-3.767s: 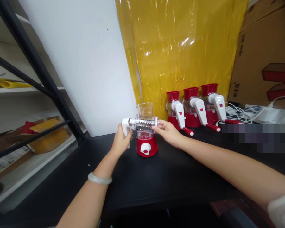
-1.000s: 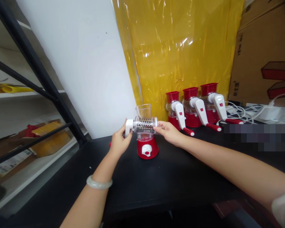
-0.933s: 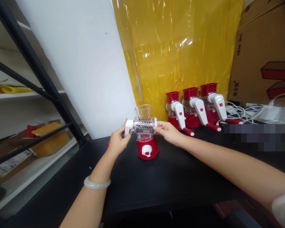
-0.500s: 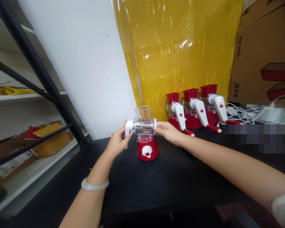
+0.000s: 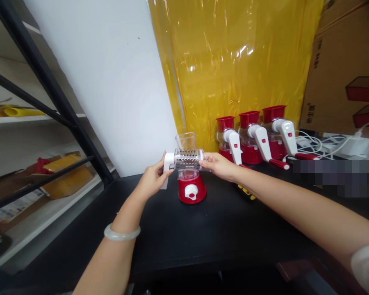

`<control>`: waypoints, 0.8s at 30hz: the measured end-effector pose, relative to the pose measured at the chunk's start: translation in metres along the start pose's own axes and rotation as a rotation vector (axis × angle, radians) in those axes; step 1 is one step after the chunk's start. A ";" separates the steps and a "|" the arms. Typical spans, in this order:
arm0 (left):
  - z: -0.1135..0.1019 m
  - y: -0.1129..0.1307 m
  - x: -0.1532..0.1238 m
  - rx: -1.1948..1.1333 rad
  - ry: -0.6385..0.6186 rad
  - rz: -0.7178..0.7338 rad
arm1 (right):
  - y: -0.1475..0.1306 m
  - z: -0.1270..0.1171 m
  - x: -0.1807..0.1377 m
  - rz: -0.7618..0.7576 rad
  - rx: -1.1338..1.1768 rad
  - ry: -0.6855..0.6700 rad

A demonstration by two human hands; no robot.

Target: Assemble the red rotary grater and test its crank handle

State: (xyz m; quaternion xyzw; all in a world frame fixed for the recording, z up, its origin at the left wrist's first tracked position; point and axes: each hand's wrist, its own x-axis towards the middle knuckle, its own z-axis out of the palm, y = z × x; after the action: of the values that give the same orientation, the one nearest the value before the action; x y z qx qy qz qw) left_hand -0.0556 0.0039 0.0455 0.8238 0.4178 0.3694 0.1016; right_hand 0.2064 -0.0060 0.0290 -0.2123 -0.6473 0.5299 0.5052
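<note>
A rotary grater with a red base (image 5: pixel 192 191) stands on the black table (image 5: pixel 209 233). It has a clear hopper (image 5: pixel 187 141) on top and a perforated metal drum (image 5: pixel 188 159) lying across it. My left hand (image 5: pixel 153 180) is closed on the white crank handle (image 5: pixel 166 164) at the drum's left end. My right hand (image 5: pixel 219 166) grips the drum's right end with its fingertips. A pale bangle (image 5: pixel 121 233) sits on my left wrist.
Three assembled red-and-white graters (image 5: pixel 255 137) line up against the yellow plastic sheet (image 5: pixel 233 61). White cables (image 5: pixel 310 143) and a cardboard box (image 5: pixel 347 73) are at the right. A black metal rack with shelves (image 5: pixel 49 135) stands at the left. A yellow-black object (image 5: pixel 247 191) peeks from under my right forearm.
The drum has slid a little further into the grater body, and the crank handle now sits closer to it. Both hands keep their hold. The view shifted slightly.
</note>
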 end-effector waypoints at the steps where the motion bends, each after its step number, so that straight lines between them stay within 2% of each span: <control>1: 0.000 0.000 0.000 0.005 -0.002 0.001 | 0.000 0.000 0.000 -0.002 0.004 -0.003; 10: -0.002 0.003 0.000 0.023 0.001 -0.004 | 0.000 0.002 0.001 0.018 -0.007 -0.014; 14: -0.002 0.007 -0.001 -0.051 -0.022 -0.009 | 0.000 0.002 -0.001 0.008 -0.046 -0.013; 18: -0.008 0.010 -0.003 -0.154 -0.081 -0.018 | 0.002 -0.001 -0.007 -0.039 -0.209 0.109; 21: -0.014 0.004 -0.014 0.000 -0.151 -0.044 | 0.002 -0.006 -0.011 -0.089 -0.385 0.231; 24: -0.021 0.000 -0.036 0.368 -0.230 -0.119 | -0.002 -0.010 -0.014 -0.214 -0.640 0.264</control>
State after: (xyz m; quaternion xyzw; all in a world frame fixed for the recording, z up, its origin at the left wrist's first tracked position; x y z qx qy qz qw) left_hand -0.0839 -0.0265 0.0413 0.8390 0.5119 0.1838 0.0181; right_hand 0.2213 -0.0127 0.0241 -0.3574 -0.7280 0.2125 0.5451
